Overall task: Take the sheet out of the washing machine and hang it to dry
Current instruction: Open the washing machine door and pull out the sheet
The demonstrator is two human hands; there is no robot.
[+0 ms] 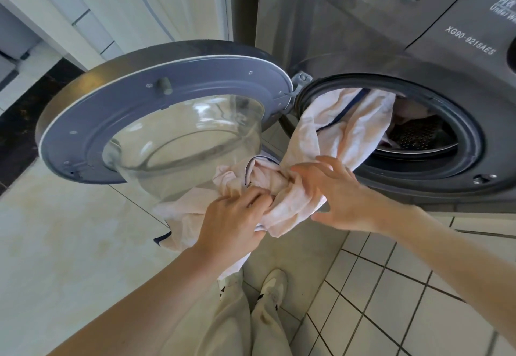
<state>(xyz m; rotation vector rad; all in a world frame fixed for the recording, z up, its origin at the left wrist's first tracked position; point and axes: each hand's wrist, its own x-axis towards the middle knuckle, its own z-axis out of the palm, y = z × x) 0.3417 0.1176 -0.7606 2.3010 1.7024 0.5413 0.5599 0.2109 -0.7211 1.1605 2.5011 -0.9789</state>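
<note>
- Your left hand (233, 220), low in the middle of the frame, has its grip clamped on a bunched fold of the sheet (335, 129), fingers curled into the cloth.
- Your right hand (339, 196), just right of it, lies against the same twisted bundle with fingers spread and fairly straight, thumb below the cloth; its grip is apart, touching rather than clamping.
- The sheet is pale pink-white with a dark blue trim line. It runs from inside the drum (416, 135) at the right of the frame, over the lower left lip of the opening, down to your hands, and a loose part hangs below your left hand toward the floor (69, 230).
- The washing machine (418, 34) fills the upper right; its round door (156, 121) stands swung wide open to the left, glass bowl facing you.
- More laundry shows dimly deeper in the drum.
- At the bottom middle you see your light trousers and one white shoe (273, 286) on the tiles.
</note>
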